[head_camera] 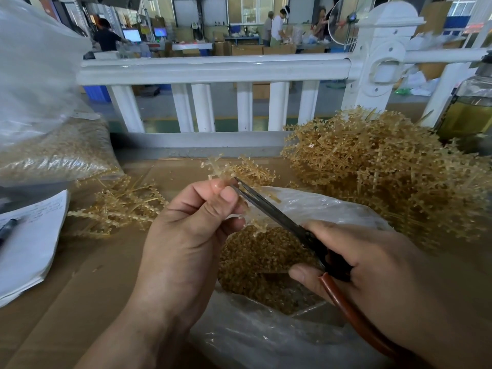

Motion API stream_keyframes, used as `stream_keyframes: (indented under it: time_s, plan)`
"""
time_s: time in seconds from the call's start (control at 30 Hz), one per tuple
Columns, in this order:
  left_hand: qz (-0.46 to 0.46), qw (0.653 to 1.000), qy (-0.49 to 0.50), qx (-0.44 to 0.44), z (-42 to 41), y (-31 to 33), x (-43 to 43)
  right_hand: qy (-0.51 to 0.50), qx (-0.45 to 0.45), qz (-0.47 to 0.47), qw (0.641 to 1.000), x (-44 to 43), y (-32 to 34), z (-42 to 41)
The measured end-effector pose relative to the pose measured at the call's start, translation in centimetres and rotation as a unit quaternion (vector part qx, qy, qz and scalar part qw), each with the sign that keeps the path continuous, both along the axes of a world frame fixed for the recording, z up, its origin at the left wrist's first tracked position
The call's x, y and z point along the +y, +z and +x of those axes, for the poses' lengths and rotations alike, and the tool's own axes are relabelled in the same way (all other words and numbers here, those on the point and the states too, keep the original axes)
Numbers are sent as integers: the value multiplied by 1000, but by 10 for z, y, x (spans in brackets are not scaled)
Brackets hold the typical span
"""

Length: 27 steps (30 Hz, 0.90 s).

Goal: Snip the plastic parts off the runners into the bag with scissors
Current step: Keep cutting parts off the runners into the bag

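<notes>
Over the open bag (332, 206), the left hand (191, 235) pinches one runner (216, 166) between its fingers and thumb. The right hand (372, 262) has its fingers curled round the handles of the scissors (269, 206), whose blades lie nearly together against the runner. Snipping seems well under way, with many cut parts (261, 257) already in the bag. Next, each remaining part needs the blades set at its stem, above the opening. Counted: one pair of scissors, one held runner, two heaps of runners on the surface (93, 275), a large one (386, 177) and a small one (119, 206), and one filled bag (61, 153).
</notes>
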State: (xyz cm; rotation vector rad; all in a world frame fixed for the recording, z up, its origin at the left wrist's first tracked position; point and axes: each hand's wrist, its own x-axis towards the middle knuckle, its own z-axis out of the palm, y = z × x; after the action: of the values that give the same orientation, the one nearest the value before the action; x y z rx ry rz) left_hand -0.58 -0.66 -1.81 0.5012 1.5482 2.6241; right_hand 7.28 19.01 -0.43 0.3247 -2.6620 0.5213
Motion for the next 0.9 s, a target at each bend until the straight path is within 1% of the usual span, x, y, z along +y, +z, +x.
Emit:
stream_keyframes:
  time_s: [0.17,0.47,0.9]
  plan:
    - [-4,1000,17,-7,0,0,1,1,15,-8,1000,0,-1,0]
    - [-9,999,31,-18,0,0,2,7,8,-12,1000,-2,2,1]
    - [3,1000,18,-15,-1,-2,2,-4,13,-8,1000,-1,2,1]
